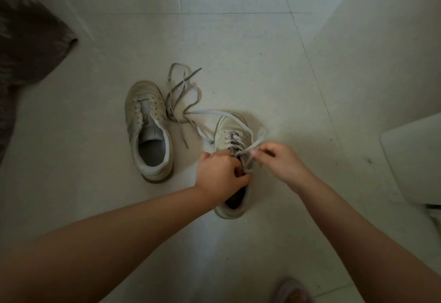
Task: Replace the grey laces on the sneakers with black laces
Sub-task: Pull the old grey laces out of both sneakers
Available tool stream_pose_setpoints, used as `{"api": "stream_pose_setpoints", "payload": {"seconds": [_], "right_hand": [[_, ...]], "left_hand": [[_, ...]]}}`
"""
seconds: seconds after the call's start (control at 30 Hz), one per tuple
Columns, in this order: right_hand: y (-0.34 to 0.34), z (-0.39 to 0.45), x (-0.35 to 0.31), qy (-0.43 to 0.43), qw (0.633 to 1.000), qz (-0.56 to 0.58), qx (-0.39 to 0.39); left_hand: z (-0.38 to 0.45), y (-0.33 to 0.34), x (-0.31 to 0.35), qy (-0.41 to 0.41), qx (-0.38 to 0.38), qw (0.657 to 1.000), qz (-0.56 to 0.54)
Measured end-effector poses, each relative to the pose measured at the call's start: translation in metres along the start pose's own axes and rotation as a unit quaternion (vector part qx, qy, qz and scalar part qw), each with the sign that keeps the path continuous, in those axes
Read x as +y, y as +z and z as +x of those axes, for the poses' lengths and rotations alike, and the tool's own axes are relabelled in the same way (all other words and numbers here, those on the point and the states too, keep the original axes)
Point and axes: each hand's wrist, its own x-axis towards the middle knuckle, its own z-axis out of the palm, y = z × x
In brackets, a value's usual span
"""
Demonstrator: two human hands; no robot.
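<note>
The laced sneaker (232, 157) stands on the tiled floor (238, 40), toe pointing away from the person, and serves as the reference for all positions below. The left hand (220, 173) rests over its opening, fingers curled and gripping the upper edge near the tongue; this grip appears intended to hold the shoe steady while lace is drawn out. The right hand (278, 163), just right of the sneaker, pinches a section of the grey lace (232, 136) between thumb and fingertips and holds it raised off the top eyelets, which suggests unthreading has started from the top. Lower crossings remain threaded. One free end trails from this sneaker toward the left. To the left of the laced sneaker stands the second sneaker (148, 130), its eyelets bare. The removed lace (182, 95) lies loose on the floor between the two shoes, beyond their toes. No black laces are visible in this view.
</note>
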Motion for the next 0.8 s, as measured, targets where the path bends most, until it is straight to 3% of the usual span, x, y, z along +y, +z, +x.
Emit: {"api": "stream_pose_setpoints", "payload": {"seconds": [0.07,0.13,0.27,0.37,0.57,0.63,0.8], "right_hand": [[-0.008,0.003,-0.002,0.014,0.994,0.057,0.095],[-0.016,0.003,-0.004,0.028,0.991,0.073,0.112],[-0.009,-0.001,-0.004,0.056,0.996,-0.012,-0.064],[0.001,-0.001,0.004,0.029,0.993,-0.056,-0.096],[0.0,0.001,0.009,0.018,0.997,0.012,0.079],[-0.001,-0.002,0.006,0.015,0.993,0.038,0.107],[0.01,-0.007,0.006,0.003,0.999,-0.002,-0.046]], "left_hand": [[0.0,0.0,-0.001,0.005,-0.008,1.0,0.007],[0.001,0.001,-0.001,0.01,-0.014,1.0,0.01],[0.001,0.001,-0.003,0.014,-0.012,1.0,0.019],[0.001,0.001,-0.002,0.014,-0.009,1.0,0.018],[0.0,0.001,-0.002,0.013,-0.009,1.0,0.018],[0.001,0.002,-0.003,0.015,-0.011,1.0,0.018],[0.001,0.005,-0.004,0.009,0.005,1.0,0.011]]}}
